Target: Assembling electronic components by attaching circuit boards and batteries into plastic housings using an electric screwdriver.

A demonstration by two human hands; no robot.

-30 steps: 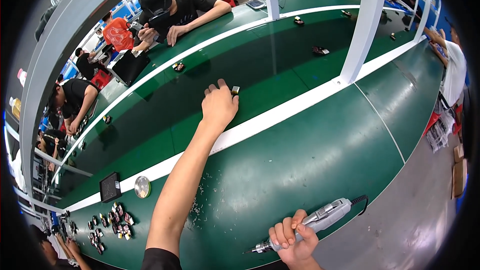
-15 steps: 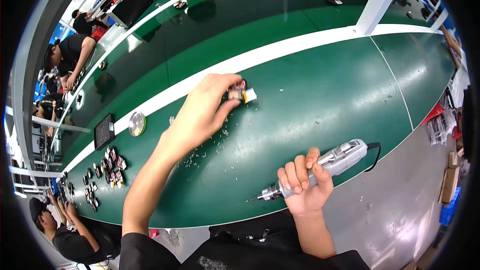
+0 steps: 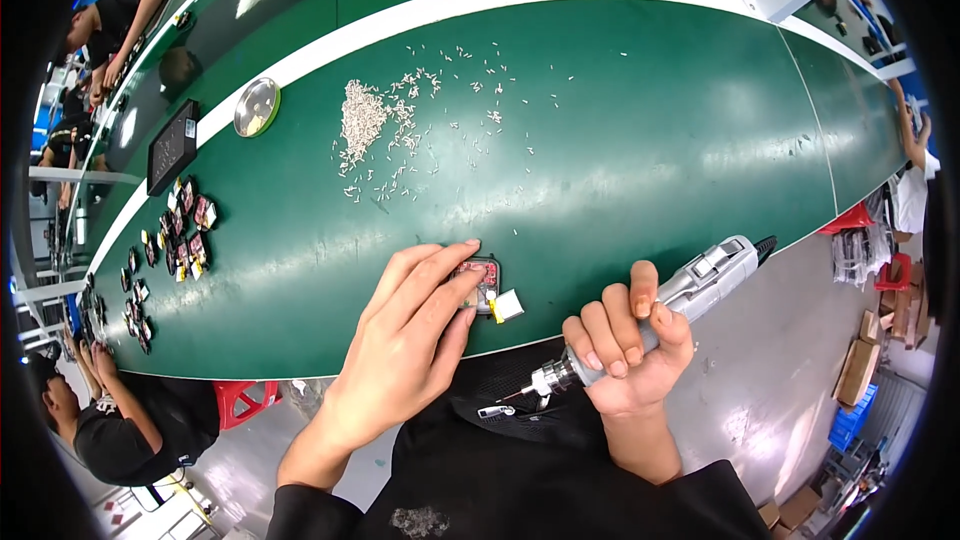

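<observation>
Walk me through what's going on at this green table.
A person is working with both hands at the near edge of the green table. The left hand has its fingers on a small device with a red board and a white flap. The right hand grips a grey power tool, its tip apart from the device. Farther back lies a scattered pile of tiny pale pieces, and to the left sits a cluster of similar devices.

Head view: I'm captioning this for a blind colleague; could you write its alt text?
A person's left hand touches a small red-boarded device on a green table; the right hand grips a grey power tool. Beyond lies a pile of small pale pieces, some scattered.
</observation>
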